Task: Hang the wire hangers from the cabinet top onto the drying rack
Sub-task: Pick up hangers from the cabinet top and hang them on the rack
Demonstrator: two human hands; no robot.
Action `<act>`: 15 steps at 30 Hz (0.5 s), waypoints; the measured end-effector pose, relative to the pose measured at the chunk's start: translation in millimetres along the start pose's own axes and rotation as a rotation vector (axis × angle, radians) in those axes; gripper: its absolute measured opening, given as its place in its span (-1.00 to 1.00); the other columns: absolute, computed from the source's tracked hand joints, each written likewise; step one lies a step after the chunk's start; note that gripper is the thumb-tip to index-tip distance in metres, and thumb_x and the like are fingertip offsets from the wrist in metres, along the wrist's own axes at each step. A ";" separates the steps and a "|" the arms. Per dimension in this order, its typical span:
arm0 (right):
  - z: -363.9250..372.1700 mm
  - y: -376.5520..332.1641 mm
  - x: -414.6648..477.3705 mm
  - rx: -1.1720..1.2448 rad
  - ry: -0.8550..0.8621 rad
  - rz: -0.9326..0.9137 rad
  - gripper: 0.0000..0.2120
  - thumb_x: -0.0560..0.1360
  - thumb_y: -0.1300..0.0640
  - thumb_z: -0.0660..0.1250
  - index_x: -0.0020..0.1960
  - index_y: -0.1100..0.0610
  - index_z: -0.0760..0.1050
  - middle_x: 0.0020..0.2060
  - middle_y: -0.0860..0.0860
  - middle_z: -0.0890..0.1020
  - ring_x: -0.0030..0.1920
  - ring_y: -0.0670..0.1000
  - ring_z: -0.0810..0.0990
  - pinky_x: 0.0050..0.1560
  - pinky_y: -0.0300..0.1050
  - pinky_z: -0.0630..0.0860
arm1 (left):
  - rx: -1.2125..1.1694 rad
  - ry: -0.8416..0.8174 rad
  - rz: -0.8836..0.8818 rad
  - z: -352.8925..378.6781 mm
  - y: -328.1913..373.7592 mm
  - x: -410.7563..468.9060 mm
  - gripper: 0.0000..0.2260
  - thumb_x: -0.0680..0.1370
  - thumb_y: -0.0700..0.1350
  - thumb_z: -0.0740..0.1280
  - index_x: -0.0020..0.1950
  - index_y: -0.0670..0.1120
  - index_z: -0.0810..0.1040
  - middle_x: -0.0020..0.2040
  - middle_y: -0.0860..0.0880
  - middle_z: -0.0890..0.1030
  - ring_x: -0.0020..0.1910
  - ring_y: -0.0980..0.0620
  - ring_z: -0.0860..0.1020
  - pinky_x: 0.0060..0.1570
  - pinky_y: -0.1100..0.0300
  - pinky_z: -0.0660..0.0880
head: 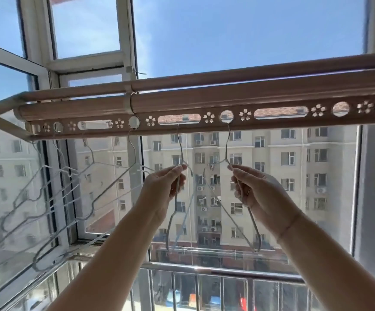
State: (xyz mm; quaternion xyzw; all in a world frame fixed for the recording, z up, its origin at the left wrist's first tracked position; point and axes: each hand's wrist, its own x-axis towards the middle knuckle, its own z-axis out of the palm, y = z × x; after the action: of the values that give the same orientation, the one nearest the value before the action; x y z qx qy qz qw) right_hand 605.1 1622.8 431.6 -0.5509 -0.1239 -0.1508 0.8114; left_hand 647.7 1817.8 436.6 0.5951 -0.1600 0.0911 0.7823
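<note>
Two hangers (181,151) — hooks (228,129) in rack (204,102) holes (227,116)

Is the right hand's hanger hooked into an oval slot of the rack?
No: the hanger in the right hand hooks through a round hole in the rack.

Bare forearms (114,254), left hand (166,187) and right hand (256,191); thin band (287,227) on right wrist.

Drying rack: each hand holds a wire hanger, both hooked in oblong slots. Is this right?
Not quite. The head view shows the left hand holding the left hanger in an oblong slot, but the right hand holds the right hanger in a round hole.
</note>
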 end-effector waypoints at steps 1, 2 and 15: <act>-0.1 0.2 -2.5 -0.016 0.009 -0.010 -0.78 0.49 0.24 0.28 0.11 0.25 0.55 -0.31 0.02 0.55 -0.32 -0.09 0.44 -0.34 -0.33 0.44 | -0.009 -0.003 -0.001 -2.7 -0.2 -0.4 -0.83 0.55 -0.17 0.28 -0.02 -0.19 0.64 -0.30 -0.04 0.59 -0.28 0.06 0.49 -0.22 0.25 0.43; -0.5 0.8 -5.4 -0.027 0.015 -0.021 -0.79 0.50 0.22 0.27 0.10 0.25 0.55 -0.32 0.02 0.54 -0.33 -0.10 0.44 -0.32 -0.30 0.43 | -0.013 -0.006 -0.007 -6.0 -0.6 -1.1 -0.83 0.55 -0.15 0.28 -0.01 -0.19 0.64 -0.29 -0.05 0.59 -0.28 0.06 0.50 -0.23 0.25 0.43; -73.0 56.8 -79.9 -0.222 0.267 0.071 -0.83 0.53 0.20 0.21 0.03 0.19 0.55 -0.23 0.06 0.54 -0.23 -0.02 0.45 -0.20 -0.19 0.40 | 0.121 -0.047 -0.247 -47.8 -100.7 -50.1 -0.87 0.51 -0.09 0.32 -0.04 -0.13 0.57 -0.15 -0.11 0.58 -0.19 -0.01 0.52 -0.21 0.15 0.40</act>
State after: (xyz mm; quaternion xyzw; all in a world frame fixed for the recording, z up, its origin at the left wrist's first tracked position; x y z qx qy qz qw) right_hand 555.5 1583.2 327.2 -0.6163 0.0222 -0.2067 0.7596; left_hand 641.3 1838.4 316.3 0.6582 -0.0982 -0.0105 0.7464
